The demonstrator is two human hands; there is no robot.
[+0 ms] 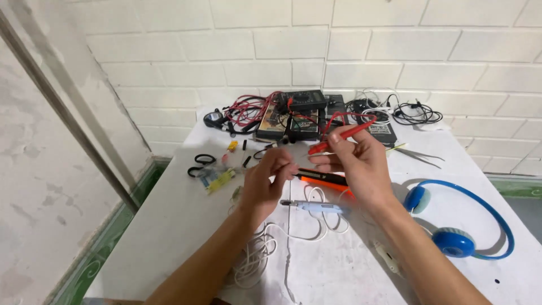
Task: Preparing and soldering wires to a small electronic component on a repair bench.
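Above the table (169,226), just in front of the multimeter (305,100), the right hand (361,166) grasps a red probe (339,137); the left hand (270,181) pinches something too small to tell. Best keep the tip steady and the wrists braced. The probe is slim, red, pointing left, its lead running back to the multimeter.

The red probe (344,135) in my right hand (355,169) looks like smooth, slightly glossy plastic. Right of it, the blue headphones (457,226) shine as glossy plastic, and the tweezers (420,155) look like bare metal. Below the probe, the white cable (257,254) looks rubbery and matt on the smooth white table (169,226).
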